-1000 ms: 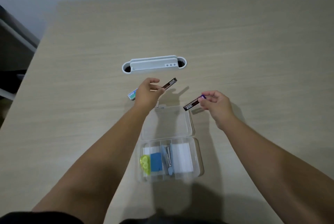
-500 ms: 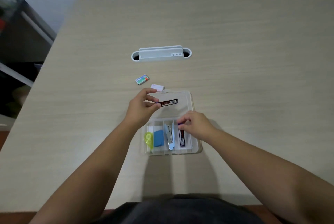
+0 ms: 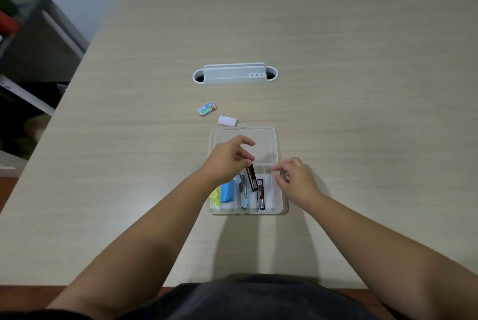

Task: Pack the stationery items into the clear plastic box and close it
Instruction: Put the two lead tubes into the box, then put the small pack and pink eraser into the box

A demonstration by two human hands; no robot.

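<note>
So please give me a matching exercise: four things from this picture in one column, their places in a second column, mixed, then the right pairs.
1. blue eraser
2. pink eraser
3. dark lead case
4. grey desk organiser

a. held by the left hand
b. far side of the table
c. left compartment of the box
d. on the table beside the open lid

Pairs: 1-c, 2-d, 3-a, 4-b

Left hand [image 3: 227, 162] hides box's [image 3: 280, 206] left rear corner; eraser [image 3: 207, 109] print unreadable.
</note>
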